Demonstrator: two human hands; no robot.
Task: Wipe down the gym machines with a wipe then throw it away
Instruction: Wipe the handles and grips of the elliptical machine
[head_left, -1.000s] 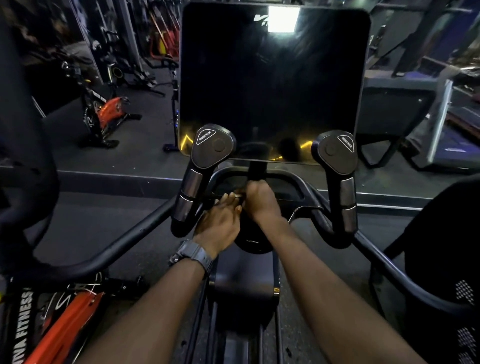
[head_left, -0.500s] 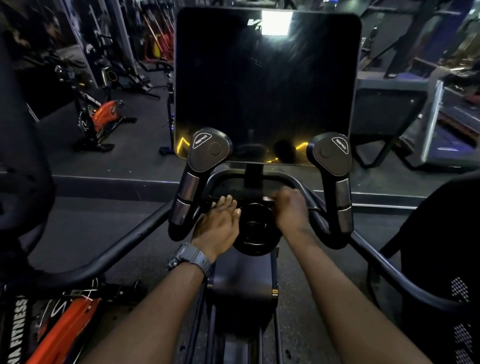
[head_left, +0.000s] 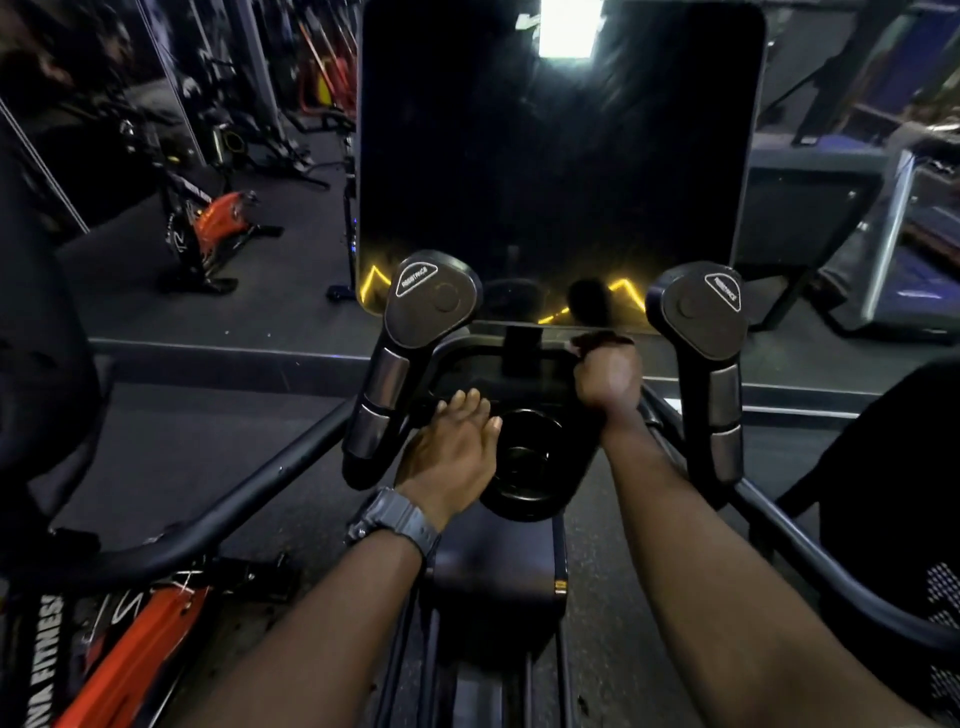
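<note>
Right hand (head_left: 609, 375) shifted from console centre, past cup holder (head_left: 530, 457), to upper right of frame bar (head_left: 550, 343); fingers curled round bar, wipe (head_left: 602, 340) seemingly bunched beneath, barely visible. Left hand (head_left: 452, 457) unmoved, fingers flat on console tray (head_left: 467, 379). Judgement: wiping progressing rightward; right resistance grip (head_left: 701, 317) likely next.

This is a gym, dimly lit, with dark rubber flooring (head_left: 197, 452). A cardio machine fills the middle: its tall black screen (head_left: 561, 166) rises just beyond the right hand (head_left: 608, 376), and two grip handles marked "RESISTANCE" (head_left: 415, 332) stand to either side of the hands. An orange exercise bike (head_left: 218, 223) sits well beyond the left hand (head_left: 452, 457), more racks and frames (head_left: 291, 78) crowd the far wall, and a treadmill (head_left: 914, 249) lies off past the right hand.
</note>
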